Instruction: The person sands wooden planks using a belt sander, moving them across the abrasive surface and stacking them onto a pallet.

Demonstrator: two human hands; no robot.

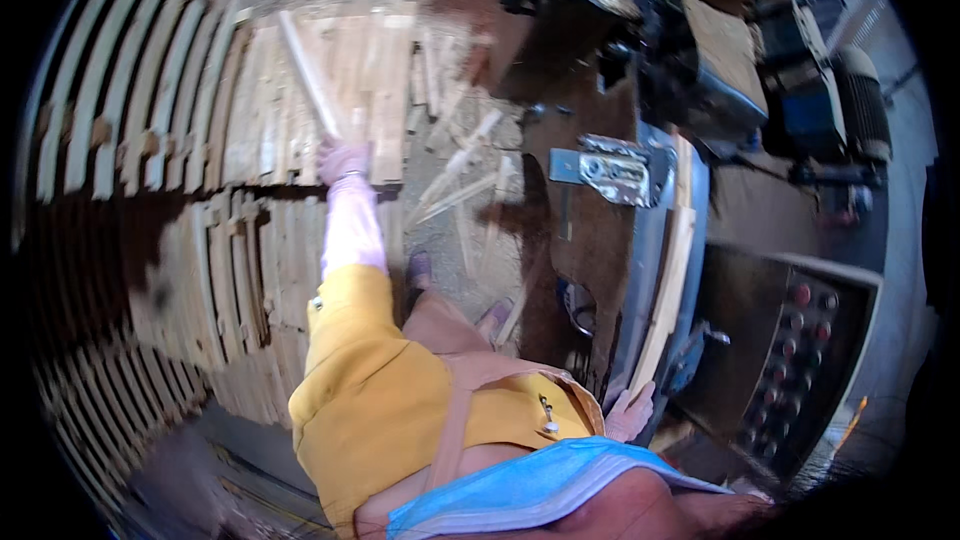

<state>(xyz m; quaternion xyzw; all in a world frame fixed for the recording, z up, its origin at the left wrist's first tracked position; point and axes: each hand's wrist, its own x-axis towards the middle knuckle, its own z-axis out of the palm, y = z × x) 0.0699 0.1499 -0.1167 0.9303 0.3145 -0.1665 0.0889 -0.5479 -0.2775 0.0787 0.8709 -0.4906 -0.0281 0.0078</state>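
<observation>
Where left fingers (pixel 329 152) hold it, the wooden strip (pixel 308 72) points forward-left.

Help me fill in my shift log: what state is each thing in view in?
Pale strip: slanted across stacked strips
Stacked strips: side by side
Left hand: at the pale strip's near end, grip unclear
Long strip: lying along the blue-grey rail
Right hand: closed on the long strip's near end
Offcuts: scattered on the floor
Control panel: whether on, cannot tell
</observation>
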